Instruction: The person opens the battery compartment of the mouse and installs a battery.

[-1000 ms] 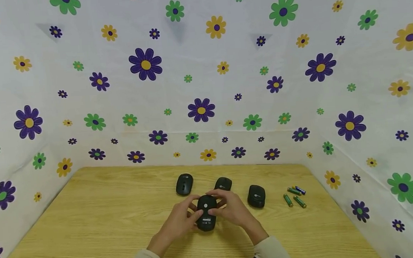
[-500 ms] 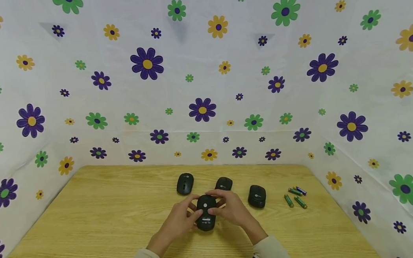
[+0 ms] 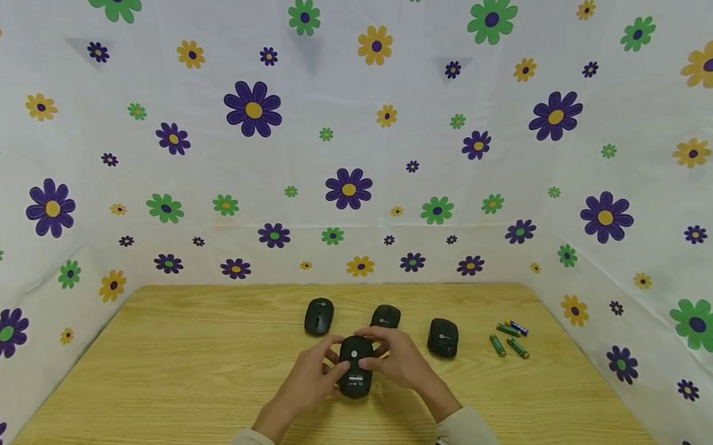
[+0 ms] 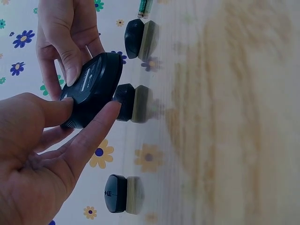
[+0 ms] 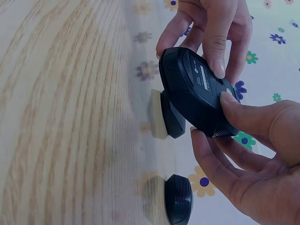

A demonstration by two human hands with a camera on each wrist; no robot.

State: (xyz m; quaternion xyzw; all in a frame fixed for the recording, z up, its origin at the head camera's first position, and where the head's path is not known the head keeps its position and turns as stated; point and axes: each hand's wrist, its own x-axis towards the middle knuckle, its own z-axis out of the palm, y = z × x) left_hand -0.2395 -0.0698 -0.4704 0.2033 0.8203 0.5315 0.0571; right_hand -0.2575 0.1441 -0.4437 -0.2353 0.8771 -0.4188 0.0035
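A black computer mouse [image 3: 356, 379] is held above the table with its underside, bearing a white label and a pale round spot, turned up. My left hand [image 3: 307, 378] grips its left side, thumb on the underside. From the right, my right hand [image 3: 404, 361] grips it the same way, its thumb also pressing the underside. In the left wrist view both thumbs lie on the bottom of the mouse [image 4: 93, 84], fingers round its edges. The right wrist view shows the mouse [image 5: 192, 89] tilted between the two hands.
Beyond the hands stand three more black mice: one mouse [image 3: 319, 316] at left, another mouse [image 3: 386, 315] partly behind the right hand, and a third mouse [image 3: 442, 338] at right. Several green batteries [image 3: 517, 347] and a blue battery [image 3: 517, 328] lie farther right. A flowered cloth [image 3: 352, 148] encloses the table [image 3: 188, 369].
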